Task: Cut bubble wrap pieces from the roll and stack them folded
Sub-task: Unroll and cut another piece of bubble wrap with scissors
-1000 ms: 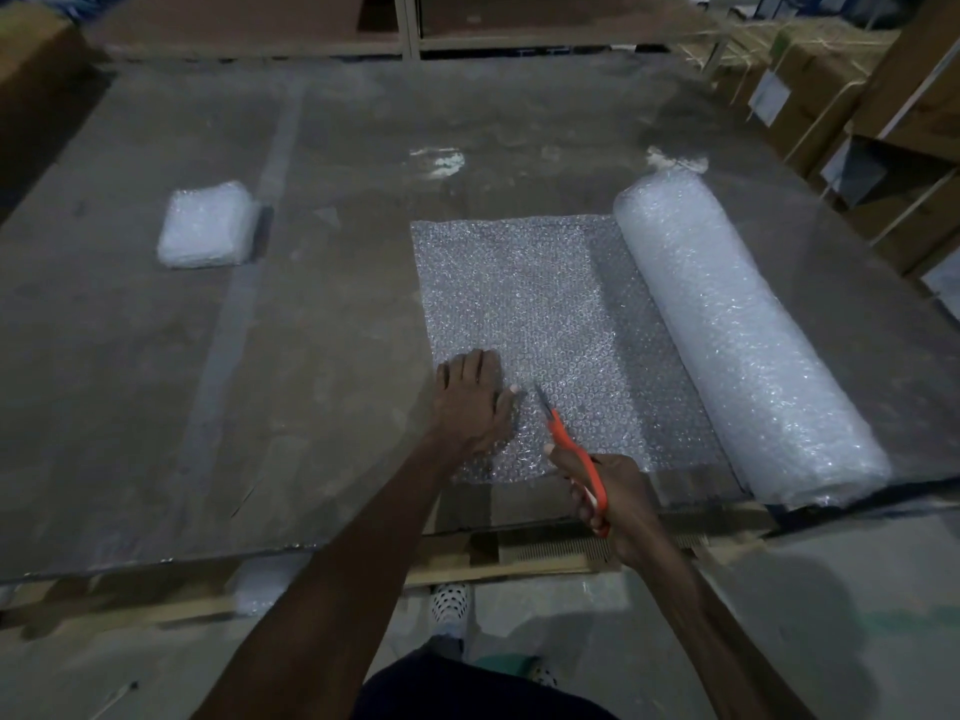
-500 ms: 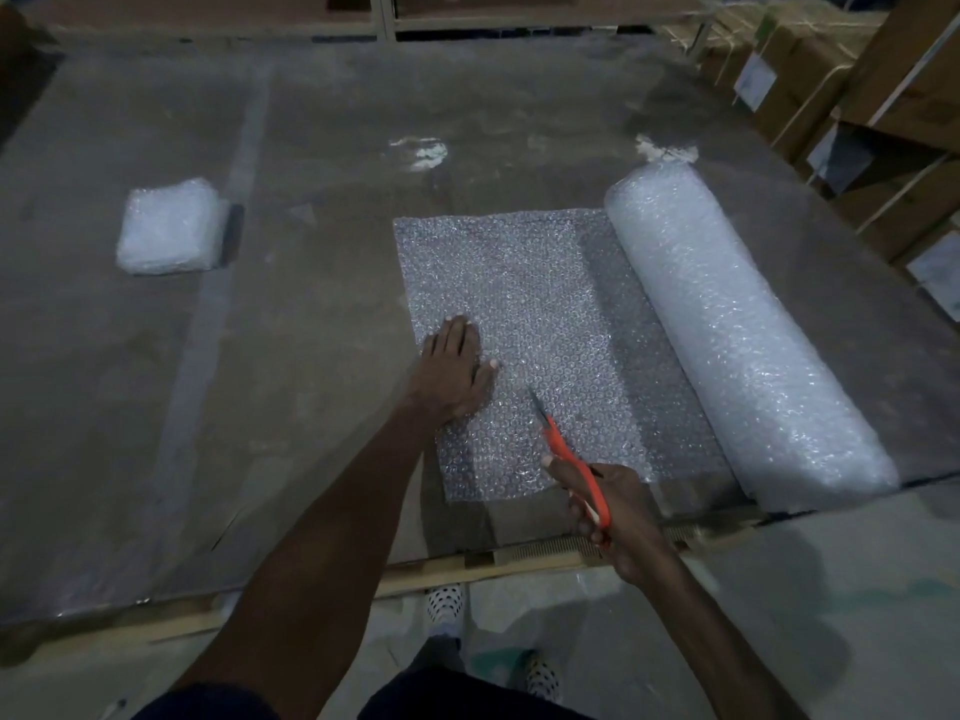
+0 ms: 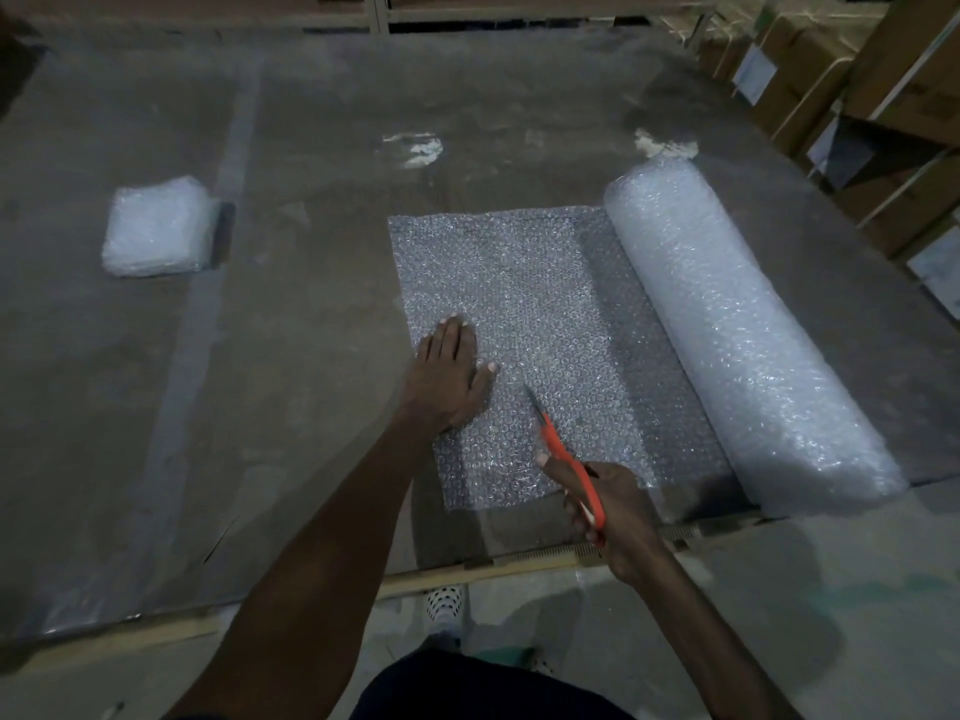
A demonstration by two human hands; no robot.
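Right hand (image 3: 615, 511): fingers curled through the handles of the orange-handled scissors (image 3: 569, 462), gripping them; handle loops mostly hidden inside the fist. Blades point up and away from the grip, over the near part of the unrolled sheet of clear bubble wrap (image 3: 524, 314). Whether the blades are parted or closed is hard to make out; the tip is thin and dim.

Left hand (image 3: 449, 376): just left of the scissor tip, flat, fingers straight, pressing the sheet near its left edge. Heel of the palm sits about at that edge.

Sheet's near edge lies beside the right fist, close to the front edge of the grey plastic-covered worktable (image 3: 156, 407). Right of the grip, the thick white bubble wrap roll (image 3: 727, 324) lies joined to the sheet, its near end at the table's edge.

Far left of both hands: folded stack of bubble wrap pieces (image 3: 158, 228), well apart, with bare tabletop between. Brown cardboard boxes (image 3: 883, 96) beyond the roll, cut off by the frame.
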